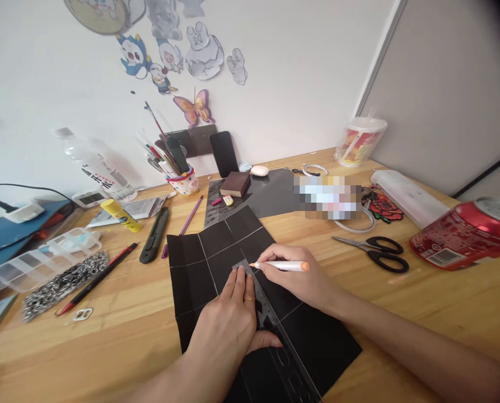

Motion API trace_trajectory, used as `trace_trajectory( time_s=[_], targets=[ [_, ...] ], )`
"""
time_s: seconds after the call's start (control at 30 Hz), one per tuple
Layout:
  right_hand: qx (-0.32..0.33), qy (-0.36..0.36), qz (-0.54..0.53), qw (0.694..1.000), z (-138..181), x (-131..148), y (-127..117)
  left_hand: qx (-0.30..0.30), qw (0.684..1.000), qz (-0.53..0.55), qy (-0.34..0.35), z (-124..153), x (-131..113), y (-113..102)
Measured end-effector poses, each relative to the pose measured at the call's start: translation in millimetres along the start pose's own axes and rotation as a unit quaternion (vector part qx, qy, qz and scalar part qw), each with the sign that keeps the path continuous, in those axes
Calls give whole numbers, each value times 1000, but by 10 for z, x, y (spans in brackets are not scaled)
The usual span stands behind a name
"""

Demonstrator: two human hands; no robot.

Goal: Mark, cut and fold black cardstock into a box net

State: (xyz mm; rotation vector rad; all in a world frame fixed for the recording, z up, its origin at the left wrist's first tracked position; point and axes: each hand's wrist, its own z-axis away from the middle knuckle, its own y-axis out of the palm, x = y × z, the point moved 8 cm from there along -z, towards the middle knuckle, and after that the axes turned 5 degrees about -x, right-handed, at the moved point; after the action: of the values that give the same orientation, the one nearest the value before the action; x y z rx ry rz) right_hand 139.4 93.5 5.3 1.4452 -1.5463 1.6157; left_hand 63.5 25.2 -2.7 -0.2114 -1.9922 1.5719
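Observation:
Black paper [191, 280] marked with a grid of pale lines lies on the wooden table in front of me. Across it runs a clear ruler [294, 358] with cut-out shapes, slanting from its far end to the near edge. My left hand [230, 308], with a ring on one finger, presses flat on the ruler, fingers stretched out and thumb apart. Pinched in my right hand [304, 277] is a white marker [289, 266] with an orange end and orange tip. Its tip is at the ruler's edge near the far end; whether it touches the paper I cannot tell.
Scissors [379, 252] and a red can [468, 232] stand to the right. On the left lie a utility knife [154, 235], a glue stick [121, 215], a red-and-black pencil [98, 277] and a compartment box [43, 260]. Behind are a pen cup [182, 182] and a phone [223, 154].

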Motion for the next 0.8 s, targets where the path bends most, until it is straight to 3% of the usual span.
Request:
trace_trajectory(
  time_s=[0.23, 0.4, 0.63, 0.8],
  targets=[
    [10, 1, 10, 1000, 4, -13, 18, 1, 1000, 4, -4, 2, -3, 1],
    [30, 10, 15, 999, 90, 0, -3, 40, 999, -5, 3, -13, -4, 13],
    [55, 34, 39, 997, 436, 50, -97, 120, 993, 9, -2, -36, 2, 67],
    [79, 67, 96, 990, 787, 28, -104, 136, 991, 8, -8, -35, 9, 84]
  ],
)
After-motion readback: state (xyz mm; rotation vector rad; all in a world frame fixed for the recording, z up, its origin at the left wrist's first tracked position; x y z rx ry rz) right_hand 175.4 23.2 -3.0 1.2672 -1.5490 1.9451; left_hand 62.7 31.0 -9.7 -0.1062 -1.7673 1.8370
